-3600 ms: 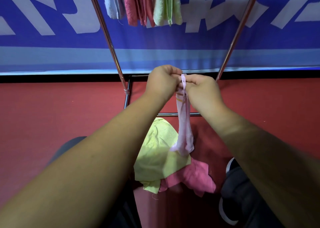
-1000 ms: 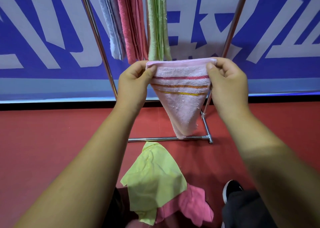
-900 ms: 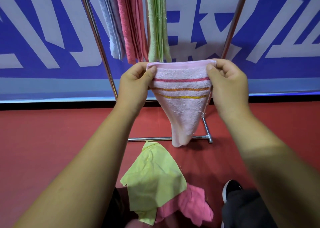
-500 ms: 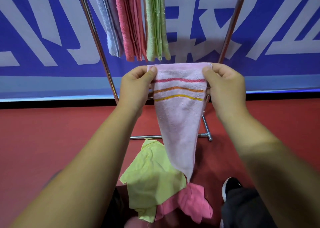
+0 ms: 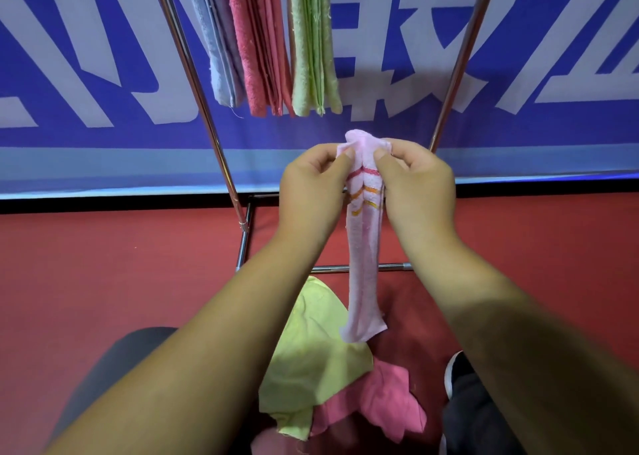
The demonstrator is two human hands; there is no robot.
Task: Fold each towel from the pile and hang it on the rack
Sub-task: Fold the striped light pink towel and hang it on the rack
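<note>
Three folded towels hang on the one rack (image 5: 214,143): a blue towel (image 5: 221,57), a deep pink towel (image 5: 259,57) and a green towel (image 5: 313,57). One pale pink striped towel (image 5: 364,264), bearing three coloured stripes, is pinched by two hands, the left hand (image 5: 311,192) and the right hand (image 5: 415,192). Two towels lie heaped on the floor (image 5: 103,264): one yellow-green towel (image 5: 318,351) and one bright pink towel (image 5: 380,406). One black shoe (image 5: 458,368) shows.

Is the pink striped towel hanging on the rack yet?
No, the pink striped towel is pinched between left hand and right hand, off the rack.
</note>
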